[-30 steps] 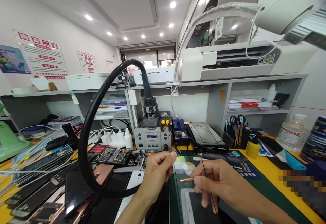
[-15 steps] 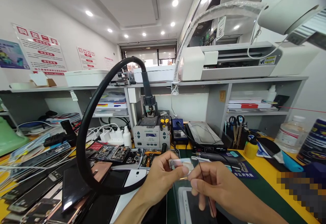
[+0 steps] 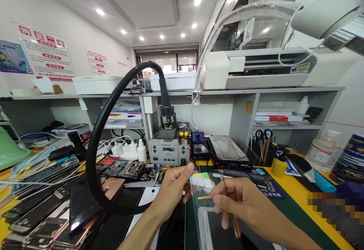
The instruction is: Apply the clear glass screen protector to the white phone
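Observation:
My right hand point(image 3: 237, 200) is closed with its fingertips around a thin brass-coloured rod point(image 3: 204, 197), which points left. A thin black cord point(image 3: 224, 185) runs down across those fingers. Just left of the rod, my left hand point(image 3: 173, 187) is closed, thumb stretched up to the right and fingers curled under; whatever it may hold is hidden. Between and below both hands lies a clear sheet point(image 3: 195, 197) with bright reflections. A white-framed phone point(image 3: 203, 223) with a dark screen shows beneath my right hand, partly covered by it.
A thick black hose point(image 3: 92, 159) loops on the left from the hot-air station point(image 3: 169, 151). Phones and phone parts point(image 3: 51, 227) crowd the left side. A flat heating plate point(image 3: 229, 149), a yellow bottle point(image 3: 279, 165) and a scissors holder point(image 3: 263, 147) stand at the back right.
My left hand has moved left and slightly up, away from my right fingertips. The brass-coloured rod now shows more fully. My right hand has hardly moved.

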Tool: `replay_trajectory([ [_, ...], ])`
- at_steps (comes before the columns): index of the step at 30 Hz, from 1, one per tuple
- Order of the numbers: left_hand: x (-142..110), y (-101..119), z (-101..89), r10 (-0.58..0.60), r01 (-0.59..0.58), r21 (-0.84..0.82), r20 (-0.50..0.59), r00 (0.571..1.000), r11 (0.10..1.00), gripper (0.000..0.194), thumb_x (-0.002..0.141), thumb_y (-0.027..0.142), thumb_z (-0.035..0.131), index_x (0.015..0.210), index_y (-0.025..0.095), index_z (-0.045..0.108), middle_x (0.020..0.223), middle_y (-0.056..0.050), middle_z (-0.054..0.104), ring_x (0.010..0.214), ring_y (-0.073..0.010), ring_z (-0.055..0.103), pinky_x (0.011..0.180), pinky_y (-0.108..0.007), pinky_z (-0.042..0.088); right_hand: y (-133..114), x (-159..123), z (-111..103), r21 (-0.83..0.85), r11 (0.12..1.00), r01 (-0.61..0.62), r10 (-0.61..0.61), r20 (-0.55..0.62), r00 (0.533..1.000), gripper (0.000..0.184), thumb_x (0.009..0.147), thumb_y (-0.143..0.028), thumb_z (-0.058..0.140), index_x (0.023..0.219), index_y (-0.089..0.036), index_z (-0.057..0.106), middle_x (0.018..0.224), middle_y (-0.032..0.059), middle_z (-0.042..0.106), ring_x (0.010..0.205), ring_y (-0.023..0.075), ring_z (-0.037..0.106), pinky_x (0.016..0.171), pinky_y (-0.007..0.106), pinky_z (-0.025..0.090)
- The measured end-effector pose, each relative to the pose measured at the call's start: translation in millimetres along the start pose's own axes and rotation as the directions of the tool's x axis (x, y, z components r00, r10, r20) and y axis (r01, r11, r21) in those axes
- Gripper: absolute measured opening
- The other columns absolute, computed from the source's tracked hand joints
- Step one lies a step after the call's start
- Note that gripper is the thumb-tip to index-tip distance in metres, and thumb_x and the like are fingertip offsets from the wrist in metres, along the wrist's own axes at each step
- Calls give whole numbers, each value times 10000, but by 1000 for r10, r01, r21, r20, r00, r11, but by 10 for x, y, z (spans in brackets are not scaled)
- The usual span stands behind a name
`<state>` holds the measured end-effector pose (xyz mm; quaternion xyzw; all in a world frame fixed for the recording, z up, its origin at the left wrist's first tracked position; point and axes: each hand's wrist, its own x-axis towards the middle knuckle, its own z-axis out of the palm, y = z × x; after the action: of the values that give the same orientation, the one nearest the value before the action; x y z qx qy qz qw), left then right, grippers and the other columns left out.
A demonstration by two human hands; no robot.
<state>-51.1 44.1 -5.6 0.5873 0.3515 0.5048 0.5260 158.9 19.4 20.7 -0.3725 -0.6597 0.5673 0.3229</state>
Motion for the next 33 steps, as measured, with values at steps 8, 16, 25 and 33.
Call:
replay_trajectory([
  [8, -64, 38, 48, -8, 7, 8, 112, 994, 1000, 447, 832, 573, 736, 711, 143, 721, 620, 0, 576, 496, -75, 454, 415, -183, 352, 42, 31, 22, 39, 996, 82, -78, -93, 993, 333, 833, -466, 799, 953, -177, 686, 772, 0, 648, 691, 158, 643, 448, 190, 529],
  [16, -62, 4, 87, -34, 27, 52, 142, 989, 998, 514, 835, 626, 697, 701, 130, 708, 558, 12, 540, 431, -66, 433, 404, -198, 329, 3, 50, 120, 57, 998, 21, -10, -189, 982, 296, 787, -392, 809, 771, -187, 596, 635, -18, 658, 595, 132, 569, 469, 209, 476],
  [25, -118, 39, 121, -44, 28, 87, 189, 981, 996, 530, 879, 621, 650, 689, 131, 722, 600, -10, 576, 449, -67, 423, 421, -210, 310, -23, 23, 74, 82, 996, 31, -13, -208, 978, 288, 803, -370, 761, 666, -185, 588, 631, -8, 661, 597, 170, 659, 491, 240, 452],
  [33, -99, 36, 133, -60, 53, 42, 183, 981, 998, 481, 853, 586, 696, 650, 155, 632, 539, 55, 453, 430, -61, 406, 410, -196, 305, -1, 44, 39, 84, 996, 26, -4, -251, 968, 489, 841, -606, 714, 641, -167, 630, 566, 37, 681, 525, 180, 631, 487, 280, 468],
])
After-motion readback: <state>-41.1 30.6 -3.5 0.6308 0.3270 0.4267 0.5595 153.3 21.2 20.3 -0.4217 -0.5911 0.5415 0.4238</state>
